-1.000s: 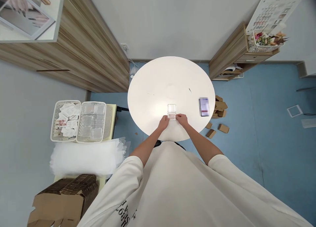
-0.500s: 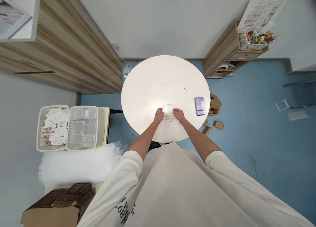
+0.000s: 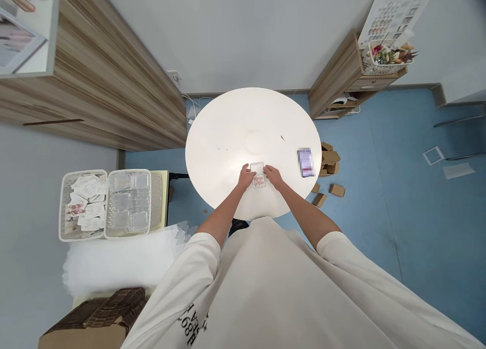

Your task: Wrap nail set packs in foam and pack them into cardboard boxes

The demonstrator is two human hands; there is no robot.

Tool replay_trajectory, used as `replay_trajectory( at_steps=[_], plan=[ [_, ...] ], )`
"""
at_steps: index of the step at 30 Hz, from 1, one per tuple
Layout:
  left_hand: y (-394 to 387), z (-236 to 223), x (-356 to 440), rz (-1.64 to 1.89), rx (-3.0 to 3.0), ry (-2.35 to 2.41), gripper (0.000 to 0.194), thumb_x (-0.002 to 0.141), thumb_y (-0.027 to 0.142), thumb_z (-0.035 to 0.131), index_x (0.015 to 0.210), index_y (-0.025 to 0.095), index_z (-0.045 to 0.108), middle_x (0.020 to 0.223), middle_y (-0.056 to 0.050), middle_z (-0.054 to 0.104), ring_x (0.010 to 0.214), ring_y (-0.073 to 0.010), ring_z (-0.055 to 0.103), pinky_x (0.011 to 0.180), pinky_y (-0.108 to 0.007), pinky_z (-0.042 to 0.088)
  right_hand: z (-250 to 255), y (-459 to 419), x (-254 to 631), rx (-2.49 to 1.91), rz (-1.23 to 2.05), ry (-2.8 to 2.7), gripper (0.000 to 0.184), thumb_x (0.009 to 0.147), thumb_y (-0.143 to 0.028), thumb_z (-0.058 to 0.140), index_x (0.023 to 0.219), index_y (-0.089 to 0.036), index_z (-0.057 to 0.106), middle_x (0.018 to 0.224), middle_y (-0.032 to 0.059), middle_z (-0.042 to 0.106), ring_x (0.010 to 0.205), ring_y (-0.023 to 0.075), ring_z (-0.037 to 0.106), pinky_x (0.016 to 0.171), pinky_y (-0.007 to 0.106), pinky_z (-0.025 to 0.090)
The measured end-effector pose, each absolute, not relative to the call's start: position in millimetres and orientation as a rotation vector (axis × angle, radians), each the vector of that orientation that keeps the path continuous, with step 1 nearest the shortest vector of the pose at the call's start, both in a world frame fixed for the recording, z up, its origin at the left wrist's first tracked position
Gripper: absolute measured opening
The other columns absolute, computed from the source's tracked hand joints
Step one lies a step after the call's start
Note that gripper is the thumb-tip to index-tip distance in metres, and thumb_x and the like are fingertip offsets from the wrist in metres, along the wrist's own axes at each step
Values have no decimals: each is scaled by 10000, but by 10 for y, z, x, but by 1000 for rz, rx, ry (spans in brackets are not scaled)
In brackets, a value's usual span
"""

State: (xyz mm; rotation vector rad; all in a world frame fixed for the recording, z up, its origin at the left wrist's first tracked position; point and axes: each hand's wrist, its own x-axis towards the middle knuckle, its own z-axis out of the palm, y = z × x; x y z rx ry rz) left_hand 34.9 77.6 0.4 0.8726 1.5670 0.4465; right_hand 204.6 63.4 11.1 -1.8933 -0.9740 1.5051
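Observation:
A small clear plastic box (image 3: 259, 181) lies unfolded near the front edge of the round white table (image 3: 228, 121). Its lid (image 3: 257, 166) points away from me, and the near half holds rows of small pinkish pieces that look like false nails. My left hand (image 3: 246, 178) is closed at the lid's left side, its thumb reaching in by the hinge. On the opposite side, my right hand (image 3: 274, 176) pinches the lid's right edge. Fine finger contact is too small to make out.
A phone (image 3: 306, 162) lies at the table's right. To the left are a basket of cards (image 3: 89, 197), a basket of clear boxes (image 3: 129, 202), white bags (image 3: 114, 263) and flattened cartons (image 3: 94, 318). Small brown boxes (image 3: 329, 159) lie on the floor at right.
Both hands have moved from the sides of the box's near half up to its lid. The left thumb has come inward. The view has shifted somewhat.

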Motion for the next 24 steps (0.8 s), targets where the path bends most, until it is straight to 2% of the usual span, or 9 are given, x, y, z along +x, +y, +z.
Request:
replay_trajectory(
  at_steps=[2, 7, 14, 19, 24],
  plan=[
    [785, 59, 341, 454, 916, 1558, 652, 868, 320, 650, 1476, 220, 436, 1377, -137, 565, 1140, -225, 630, 946, -320, 502, 177, 644, 2017, -1825, 1565, -935, 398, 925, -535, 514, 1089, -219, 691, 1065, 59, 714, 1017, 221, 625, 869, 331, 515],
    [772, 152, 306, 488, 968, 1537, 526, 908, 377, 611, 1402, 227, 511, 1378, -130, 576, 1154, -213, 622, 951, -310, 494, 282, 639, 1947, -1777, 1586, -868, 491, 953, -607, 459, 1197, -232, 658, 1230, 70, 678, 1095, 218, 613, 902, 324, 506],
    [583, 141, 211, 522, 1033, 1527, 322, 917, 360, 600, 1206, 218, 577, 1336, -102, 624, 1190, -199, 602, 1009, -325, 463, 210, 464, 1968, -1805, 1546, -899, 478, 958, -583, 464, 1217, -226, 648, 1317, 73, 649, 1150, 215, 610, 990, 347, 484],
    [442, 102, 152, 487, 1023, 1521, 401, 905, 301, 616, 1286, 205, 534, 1393, -129, 600, 1241, -209, 592, 1043, -339, 449, 162, 299, 1991, -1810, 1494, -1069, 512, 993, -579, 396, 1289, -237, 637, 1356, 60, 641, 1225, 206, 579, 1051, 365, 459],
    [305, 62, 117, 411, 1109, 1516, 439, 905, 247, 578, 1338, 199, 532, 1426, -131, 586, 1304, -235, 561, 1082, -366, 434, 138, 143, 1990, -1932, 1484, -1238, 553, 1013, -499, 395, 1464, -207, 521, 1516, 100, 516, 1314, 226, 534, 1106, 370, 423]
  ],
)
